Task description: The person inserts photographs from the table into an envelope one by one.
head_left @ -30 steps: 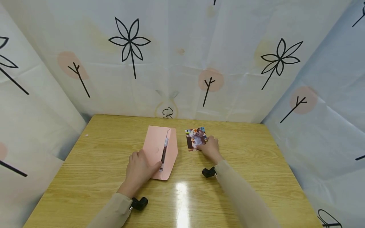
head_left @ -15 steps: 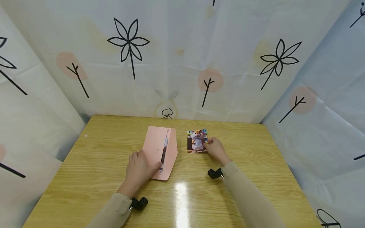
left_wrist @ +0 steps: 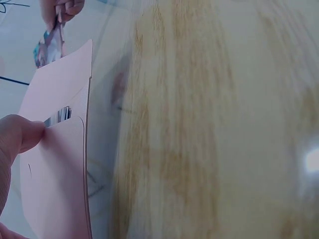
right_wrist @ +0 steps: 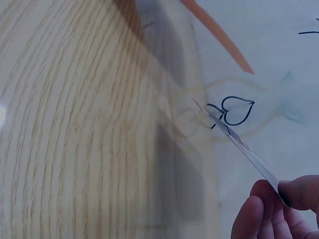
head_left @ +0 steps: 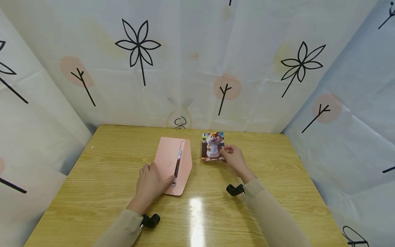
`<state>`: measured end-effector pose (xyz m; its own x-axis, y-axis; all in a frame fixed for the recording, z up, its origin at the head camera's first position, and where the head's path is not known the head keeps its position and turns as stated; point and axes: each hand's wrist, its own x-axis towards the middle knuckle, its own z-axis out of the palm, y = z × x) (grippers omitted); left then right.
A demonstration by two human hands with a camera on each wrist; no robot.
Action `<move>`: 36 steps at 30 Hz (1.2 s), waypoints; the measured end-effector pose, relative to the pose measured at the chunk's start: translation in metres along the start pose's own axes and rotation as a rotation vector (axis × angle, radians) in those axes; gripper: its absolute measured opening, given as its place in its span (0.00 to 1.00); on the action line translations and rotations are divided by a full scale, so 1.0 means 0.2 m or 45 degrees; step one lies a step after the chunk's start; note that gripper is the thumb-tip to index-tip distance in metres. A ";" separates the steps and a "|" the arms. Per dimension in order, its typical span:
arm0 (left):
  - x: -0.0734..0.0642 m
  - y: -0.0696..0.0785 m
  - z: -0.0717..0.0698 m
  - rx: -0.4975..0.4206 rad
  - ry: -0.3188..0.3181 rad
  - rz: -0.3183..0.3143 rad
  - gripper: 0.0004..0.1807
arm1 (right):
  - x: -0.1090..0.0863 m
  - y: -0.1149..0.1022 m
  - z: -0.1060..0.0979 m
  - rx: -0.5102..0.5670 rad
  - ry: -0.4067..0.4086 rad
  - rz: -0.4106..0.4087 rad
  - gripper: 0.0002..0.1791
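A pink envelope (head_left: 166, 151) lies left of the middle of the table, its flap (head_left: 186, 166) unfolded toward the right. Its mouth gapes, and a strip of a printed picture (head_left: 177, 167) shows inside. My left hand (head_left: 152, 181) holds the envelope's near part, the thumb at the mouth's edge; in the left wrist view this thumb (left_wrist: 27, 133) lies against the envelope. My right hand (head_left: 236, 158) pinches a photo card (head_left: 213, 145) of a cartoon animal in a white apron by its lower right edge. In the right wrist view the card (right_wrist: 249, 153) appears nearly edge-on between thumb and fingers.
A wooden table (head_left: 108, 192) spans the front, with patterned cloth (head_left: 191, 85) hanging behind it and on both sides. A tiny pale speck (head_left: 92, 147) lies near the table's left edge. Small black cameras (head_left: 235, 189) sit at both wrists.
My right hand has shifted right, then the card has risen and moved away from me, and its face now tilts up toward the head camera. The left hand and envelope have stayed put.
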<state>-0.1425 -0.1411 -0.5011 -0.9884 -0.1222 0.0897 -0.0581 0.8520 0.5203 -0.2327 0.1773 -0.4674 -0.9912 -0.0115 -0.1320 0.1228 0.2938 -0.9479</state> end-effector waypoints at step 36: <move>0.01 0.03 0.01 0.025 -0.029 -0.021 0.50 | -0.19 -0.18 0.28 0.232 -0.145 -0.130 0.15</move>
<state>-0.1457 -0.1348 -0.5001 -0.9902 -0.1252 0.0617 -0.0772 0.8599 0.5047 -0.1977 0.1137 -0.4440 -0.9882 -0.1428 -0.0546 0.0393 0.1080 -0.9934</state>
